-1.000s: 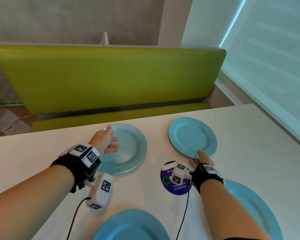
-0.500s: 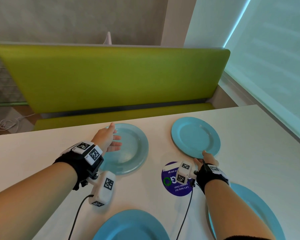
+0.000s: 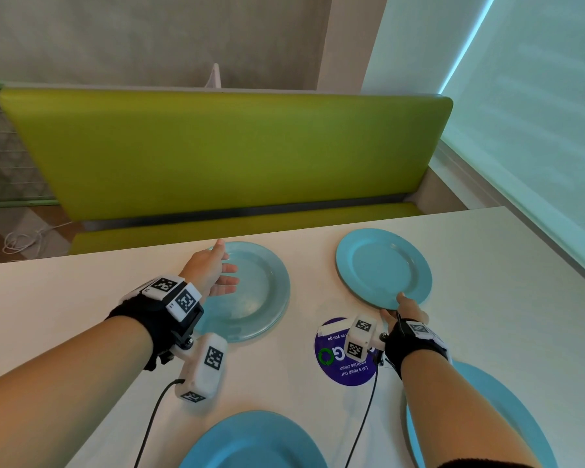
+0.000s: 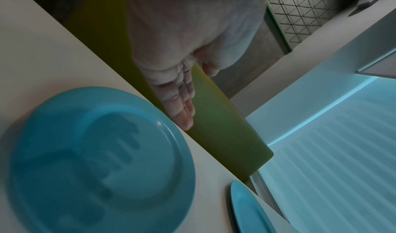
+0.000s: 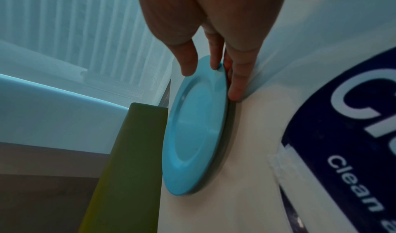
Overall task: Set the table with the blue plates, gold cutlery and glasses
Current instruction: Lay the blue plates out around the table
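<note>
While the right hand (image 3: 406,310) pinches the near rim of the far-right plate (image 3: 382,266), thumb on top and fingers (image 5: 236,84) tucked under the edge, that plate sits flat on the table (image 3: 504,298) just past the purple sticker (image 3: 343,363). Over on the other side, the left hand (image 3: 211,273) hovers flat, fingers straight and holding nothing, over the left rim of the far-left plate (image 3: 254,292). Two more plates sit close in: one (image 3: 254,440) at the bottom, one (image 3: 507,410) under the right forearm.

head looks down; wrists close, low — perhaps tilted — sharing far right plate (image 3: 382,266).
</note>
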`<control>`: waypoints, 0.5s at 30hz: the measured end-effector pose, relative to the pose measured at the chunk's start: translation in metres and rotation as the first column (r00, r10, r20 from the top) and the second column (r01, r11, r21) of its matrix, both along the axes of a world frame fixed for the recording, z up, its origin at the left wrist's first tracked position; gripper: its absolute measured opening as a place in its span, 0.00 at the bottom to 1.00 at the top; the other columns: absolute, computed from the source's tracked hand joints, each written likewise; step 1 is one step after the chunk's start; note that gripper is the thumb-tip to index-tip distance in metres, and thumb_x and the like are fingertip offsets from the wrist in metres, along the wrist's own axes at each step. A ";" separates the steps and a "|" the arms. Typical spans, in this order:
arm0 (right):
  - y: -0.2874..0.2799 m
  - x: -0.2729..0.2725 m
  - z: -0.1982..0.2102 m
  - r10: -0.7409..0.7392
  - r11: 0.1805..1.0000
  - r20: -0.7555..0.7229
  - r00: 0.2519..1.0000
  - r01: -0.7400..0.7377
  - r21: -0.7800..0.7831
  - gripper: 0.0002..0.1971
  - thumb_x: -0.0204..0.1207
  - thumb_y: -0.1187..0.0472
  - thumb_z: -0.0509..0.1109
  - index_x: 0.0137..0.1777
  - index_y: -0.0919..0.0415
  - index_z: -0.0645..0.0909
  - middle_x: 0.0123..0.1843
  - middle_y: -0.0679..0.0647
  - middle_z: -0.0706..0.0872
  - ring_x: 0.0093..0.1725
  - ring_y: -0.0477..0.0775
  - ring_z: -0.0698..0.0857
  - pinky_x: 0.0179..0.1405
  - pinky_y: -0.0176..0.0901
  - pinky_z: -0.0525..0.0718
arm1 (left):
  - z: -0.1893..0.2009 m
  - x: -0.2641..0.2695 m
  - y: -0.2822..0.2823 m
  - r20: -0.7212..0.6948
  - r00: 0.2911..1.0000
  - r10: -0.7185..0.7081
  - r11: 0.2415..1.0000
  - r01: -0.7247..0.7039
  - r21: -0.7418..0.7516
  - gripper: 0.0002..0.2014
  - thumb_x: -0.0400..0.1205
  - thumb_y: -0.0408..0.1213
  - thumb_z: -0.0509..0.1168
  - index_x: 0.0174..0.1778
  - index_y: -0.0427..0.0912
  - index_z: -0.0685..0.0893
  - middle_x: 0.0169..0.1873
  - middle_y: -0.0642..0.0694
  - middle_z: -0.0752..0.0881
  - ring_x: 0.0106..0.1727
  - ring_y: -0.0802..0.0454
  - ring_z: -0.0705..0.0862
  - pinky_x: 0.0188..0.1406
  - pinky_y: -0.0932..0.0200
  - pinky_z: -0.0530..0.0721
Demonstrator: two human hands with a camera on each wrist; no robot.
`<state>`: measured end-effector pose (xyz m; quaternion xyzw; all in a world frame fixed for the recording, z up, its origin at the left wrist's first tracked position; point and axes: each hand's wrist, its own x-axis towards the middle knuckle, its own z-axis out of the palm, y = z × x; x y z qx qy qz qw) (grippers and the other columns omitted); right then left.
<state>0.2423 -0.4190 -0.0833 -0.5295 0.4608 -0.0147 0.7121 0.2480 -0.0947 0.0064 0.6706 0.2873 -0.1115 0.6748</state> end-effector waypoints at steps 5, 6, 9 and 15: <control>0.005 0.000 0.006 -0.012 1.000 0.007 1.000 0.012 -0.006 0.22 0.83 0.58 0.61 0.74 0.68 0.69 0.74 0.63 0.74 0.72 0.62 0.75 0.72 0.55 0.76 | 0.000 0.001 -0.001 0.005 1.000 -0.004 1.000 0.004 0.005 0.24 0.87 0.51 0.49 0.66 0.34 0.73 0.40 0.42 0.80 0.34 0.47 0.81 0.36 0.53 0.84; 0.005 0.002 0.005 -0.019 0.999 -0.005 1.000 0.019 -0.049 0.22 0.81 0.58 0.64 0.71 0.68 0.72 0.70 0.63 0.77 0.69 0.63 0.79 0.70 0.56 0.77 | -0.001 0.001 -0.001 0.005 1.000 -0.007 1.000 0.007 0.006 0.24 0.87 0.51 0.49 0.66 0.34 0.73 0.40 0.42 0.80 0.34 0.47 0.81 0.36 0.53 0.84; 0.005 0.003 0.007 -0.107 0.992 -0.032 0.994 0.105 -0.066 0.19 0.77 0.58 0.69 0.64 0.69 0.77 0.54 0.63 0.83 0.52 0.62 0.83 0.64 0.61 0.81 | -0.002 0.000 -0.002 0.005 1.000 -0.010 1.000 0.010 0.008 0.24 0.87 0.51 0.49 0.66 0.34 0.73 0.43 0.41 0.81 0.34 0.47 0.82 0.38 0.52 0.84; 0.010 -0.001 0.014 -0.149 0.988 -0.055 0.987 0.146 -0.048 0.18 0.76 0.57 0.70 0.63 0.66 0.79 0.44 0.59 0.82 0.50 0.63 0.86 0.60 0.57 0.84 | -0.004 -0.002 -0.005 0.007 1.000 -0.010 1.000 0.010 0.005 0.25 0.87 0.51 0.49 0.67 0.33 0.73 0.50 0.37 0.81 0.34 0.47 0.81 0.40 0.51 0.84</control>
